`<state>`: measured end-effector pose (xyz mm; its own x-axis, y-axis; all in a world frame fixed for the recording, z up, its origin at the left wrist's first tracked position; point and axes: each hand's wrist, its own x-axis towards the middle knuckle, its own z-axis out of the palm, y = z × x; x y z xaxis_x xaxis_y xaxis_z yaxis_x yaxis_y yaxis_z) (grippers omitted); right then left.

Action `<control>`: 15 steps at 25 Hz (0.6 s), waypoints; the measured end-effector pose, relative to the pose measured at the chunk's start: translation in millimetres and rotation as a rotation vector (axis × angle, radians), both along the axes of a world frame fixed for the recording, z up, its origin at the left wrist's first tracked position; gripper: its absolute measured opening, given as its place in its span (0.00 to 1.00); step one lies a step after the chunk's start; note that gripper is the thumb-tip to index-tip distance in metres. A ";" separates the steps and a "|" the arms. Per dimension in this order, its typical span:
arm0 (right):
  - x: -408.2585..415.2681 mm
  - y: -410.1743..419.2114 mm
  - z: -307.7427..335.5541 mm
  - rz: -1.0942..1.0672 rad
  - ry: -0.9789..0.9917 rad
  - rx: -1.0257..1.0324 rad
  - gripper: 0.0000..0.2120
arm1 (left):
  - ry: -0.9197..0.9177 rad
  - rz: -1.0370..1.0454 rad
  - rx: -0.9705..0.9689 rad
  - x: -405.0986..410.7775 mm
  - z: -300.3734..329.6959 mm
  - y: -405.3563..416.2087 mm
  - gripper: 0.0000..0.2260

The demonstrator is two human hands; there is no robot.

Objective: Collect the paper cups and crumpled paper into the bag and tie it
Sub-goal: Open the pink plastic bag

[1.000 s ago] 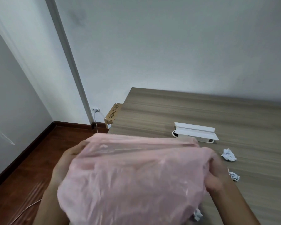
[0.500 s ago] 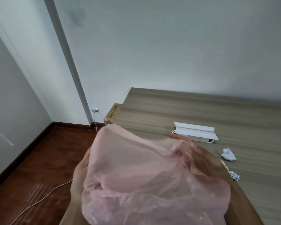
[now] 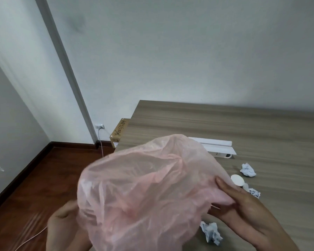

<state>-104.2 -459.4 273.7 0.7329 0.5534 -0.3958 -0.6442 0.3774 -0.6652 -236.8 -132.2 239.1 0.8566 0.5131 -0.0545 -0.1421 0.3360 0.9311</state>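
Bag has ballooned upward since a moment ago, uncovering a paper cup on the table.
The pink bag hangs at centre; the right hand pinches its film at 3 o'clock, the left hand grips it at 8 o'clock. Crumpled paper lies at 5 o'clock. Best to find the rim and spread it wide before scooping.

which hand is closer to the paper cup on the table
Right. The right hand grips the pink bag just beside the paper cup. The left hand holds the bag's far side, off the table edge.
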 end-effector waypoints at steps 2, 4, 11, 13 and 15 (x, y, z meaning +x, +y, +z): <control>5.4 7.4 4.0 -0.004 0.021 0.119 0.33 | -0.024 0.002 -0.108 1.5 -23.5 47.3 0.28; 11.4 14.3 9.6 0.014 0.010 0.118 0.37 | -0.003 -0.047 -0.099 9.5 -41.2 72.2 0.29; 18.4 55.3 28.8 0.177 -0.043 0.038 0.10 | 0.157 -0.478 0.896 50.7 47.4 -48.0 0.19; 19.2 50.1 35.3 0.201 -0.138 -0.076 0.06 | 0.141 -0.428 0.588 53.8 44.1 -47.6 0.11; 24.8 36.3 37.9 0.242 -0.345 -0.331 0.05 | 0.190 -0.374 0.206 52.4 48.3 -33.7 0.13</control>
